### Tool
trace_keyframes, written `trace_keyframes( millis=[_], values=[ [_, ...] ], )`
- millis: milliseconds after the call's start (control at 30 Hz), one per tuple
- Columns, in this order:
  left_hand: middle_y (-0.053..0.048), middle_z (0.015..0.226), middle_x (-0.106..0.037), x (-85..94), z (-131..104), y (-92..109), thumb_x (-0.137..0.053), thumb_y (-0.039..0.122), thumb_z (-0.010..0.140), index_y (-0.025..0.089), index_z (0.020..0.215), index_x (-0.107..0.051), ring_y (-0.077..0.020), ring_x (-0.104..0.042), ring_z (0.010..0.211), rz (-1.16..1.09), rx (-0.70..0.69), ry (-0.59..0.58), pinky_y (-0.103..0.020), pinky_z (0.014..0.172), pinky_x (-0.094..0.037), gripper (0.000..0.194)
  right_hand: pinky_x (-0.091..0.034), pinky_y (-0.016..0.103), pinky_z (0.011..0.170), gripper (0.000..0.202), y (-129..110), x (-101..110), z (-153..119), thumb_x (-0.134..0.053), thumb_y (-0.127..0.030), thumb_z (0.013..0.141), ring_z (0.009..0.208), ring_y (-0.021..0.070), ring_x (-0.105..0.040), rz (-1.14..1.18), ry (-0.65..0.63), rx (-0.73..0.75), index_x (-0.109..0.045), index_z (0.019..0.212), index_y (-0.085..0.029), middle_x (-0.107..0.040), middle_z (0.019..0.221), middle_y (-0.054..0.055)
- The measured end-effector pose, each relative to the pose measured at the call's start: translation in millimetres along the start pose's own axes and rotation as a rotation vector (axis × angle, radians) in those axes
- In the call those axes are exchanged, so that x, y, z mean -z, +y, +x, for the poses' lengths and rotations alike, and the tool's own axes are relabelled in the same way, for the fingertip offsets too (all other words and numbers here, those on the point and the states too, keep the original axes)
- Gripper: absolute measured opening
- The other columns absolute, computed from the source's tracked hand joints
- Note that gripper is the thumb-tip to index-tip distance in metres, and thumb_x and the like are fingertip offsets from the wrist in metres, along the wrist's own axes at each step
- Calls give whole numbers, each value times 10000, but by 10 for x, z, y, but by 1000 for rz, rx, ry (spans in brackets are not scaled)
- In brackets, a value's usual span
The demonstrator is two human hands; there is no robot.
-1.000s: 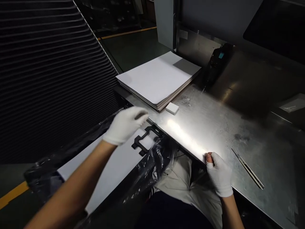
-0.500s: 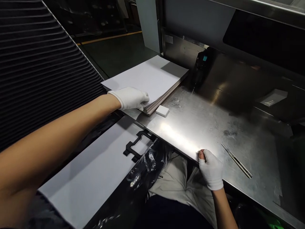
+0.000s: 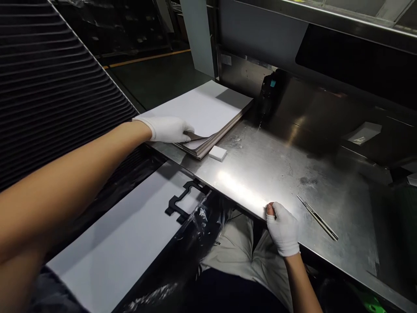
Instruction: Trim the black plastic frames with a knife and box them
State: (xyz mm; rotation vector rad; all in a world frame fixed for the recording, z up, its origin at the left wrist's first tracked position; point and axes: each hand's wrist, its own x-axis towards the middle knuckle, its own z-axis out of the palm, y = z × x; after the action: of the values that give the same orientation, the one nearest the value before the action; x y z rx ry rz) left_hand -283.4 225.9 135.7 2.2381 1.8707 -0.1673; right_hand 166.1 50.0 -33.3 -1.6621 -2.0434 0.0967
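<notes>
My left hand (image 3: 171, 129), in a white glove, pinches the near edge of the top white sheet (image 3: 208, 106) and bends it up off the stack of sheets (image 3: 213, 143). The stack lies at the left end of a shiny metal table (image 3: 260, 174). Close by its near corner is a small white block (image 3: 218, 153). My right hand (image 3: 282, 228), gloved with the thumb tip bare, rests closed at the table's front edge; whatever its fingers may hold cannot be made out. Metal tweezers (image 3: 317, 218) lie to the right of that hand.
Below the table at left, a black notched frame (image 3: 184, 201) lies on a white sheet (image 3: 120, 243). A black power tool (image 3: 269, 89) stands at the table's back. Black ribbed sheeting (image 3: 55, 95) rises on the left, and a metal shelf (image 3: 325, 19) spans above.
My left hand has drawn back to the left, lifting and curling the top sheet's near edge. My right hand stays at the table edge. The view has shifted slightly.
</notes>
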Motion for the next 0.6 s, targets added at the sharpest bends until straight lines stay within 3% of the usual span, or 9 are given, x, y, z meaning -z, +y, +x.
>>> trace_keyframes(
  millis=[100, 200, 300, 367, 400, 433, 500, 600],
  values=[
    [26, 743, -633, 161, -183, 329, -410, 467, 988, 89, 970, -774, -204, -675, 829, -52, 36, 80, -264, 862, -442, 524, -337, 313, 616, 450, 0, -7, 12, -442, -441, 1133, 630, 190, -619, 15, -29, -30, -721, 854, -227, -732, 747, 44],
    [-4, 720, -694, 237, -413, 919, -566, 458, 945, 177, 818, -719, -196, -639, 691, -469, -32, 149, -279, 718, -483, 345, -419, 311, 666, 424, -42, 55, 44, -481, -481, 1103, 704, 211, -660, 152, -110, -115, -743, 885, -229, -763, 822, 61],
    [-39, 797, -740, 144, -633, 1638, -632, 478, 968, 177, 815, -733, -181, -655, 733, -842, -250, 32, -294, 746, -527, 353, -552, 330, 776, 455, -188, 185, 47, -578, -619, 1051, 845, 231, -723, 625, -266, -192, -754, 1199, -226, -802, 1035, 77],
    [-60, 788, -751, -20, -735, 2085, -654, 481, 984, 190, 731, -700, -173, -655, 724, -1027, -348, -107, -291, 718, -537, 389, -604, 371, 922, 708, -325, 256, 0, -671, -725, 976, 1023, 261, -744, 953, -339, -172, -634, 1461, -210, -775, 1237, 117],
    [-71, 792, -769, -125, -772, 2282, -661, 470, 992, 191, 738, -707, -173, -669, 715, -1135, -359, -230, -299, 726, -559, 380, -598, 401, 1007, 810, -390, 273, -40, -717, -753, 935, 1122, 284, -732, 1042, -340, -164, -591, 1511, -198, -748, 1312, 140],
    [-80, 766, -772, -236, -801, 2455, -668, 468, 991, 191, 737, -710, -176, -680, 692, -1237, -342, -318, -306, 712, -570, 378, -578, 428, 1075, 835, -443, 277, -87, -752, -756, 907, 1197, 306, -712, 1070, -316, -183, -597, 1498, -188, -730, 1349, 156],
    [-90, 703, -760, -443, -847, 2727, -690, 484, 976, 193, 710, -693, -191, -687, 648, -1348, -292, -451, -319, 660, -571, 394, -562, 459, 1115, 680, -488, 253, -192, -746, -707, 927, 1218, 325, -702, 1012, -218, -309, -676, 1355, -184, -748, 1294, 160],
    [-105, 788, -811, -610, -899, 2922, -673, 484, 973, 195, 784, -748, -243, -762, 750, -1282, -344, -506, -363, 716, -617, 354, -600, 465, 1061, 489, -364, 241, -330, -645, -634, 977, 1114, 322, -741, 874, -63, -531, -732, 1188, -201, -794, 1150, 140]
  ],
)
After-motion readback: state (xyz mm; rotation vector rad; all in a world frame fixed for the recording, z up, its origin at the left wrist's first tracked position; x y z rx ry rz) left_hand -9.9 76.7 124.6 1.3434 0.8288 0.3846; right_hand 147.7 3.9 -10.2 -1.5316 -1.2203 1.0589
